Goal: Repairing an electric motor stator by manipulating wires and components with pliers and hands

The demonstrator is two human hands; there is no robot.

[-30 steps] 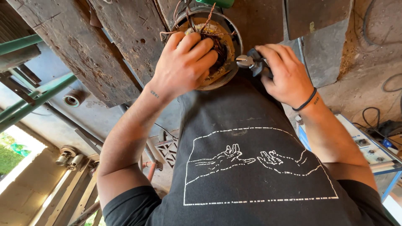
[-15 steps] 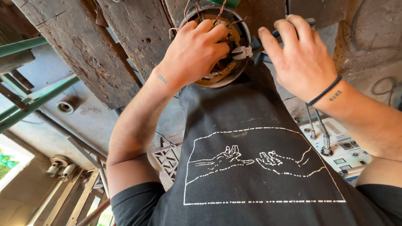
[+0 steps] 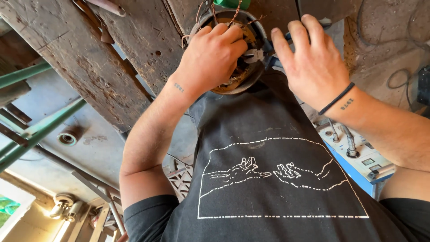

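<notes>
Your left hand [image 3: 210, 58] lies over the motor stator [image 3: 233, 49], fingers curled down onto its copper windings [image 3: 244, 74] and pressing them; you can't tell whether anything is pinched beneath. The stator sits at the near edge of the wooden bench [image 3: 89, 58], just ahead of your chest. Your right hand [image 3: 313, 62] is closed around dark plier handles just right of the stator. The pliers [image 3: 260, 53] run roughly level, long axis pointing left, tips touching the windings beside your left fingertips. Whether the tips are pinching wire is hidden. Loose wire ends [image 3: 235, 13] rise from the stator's far rim. The left hand is the nearer one.
</notes>
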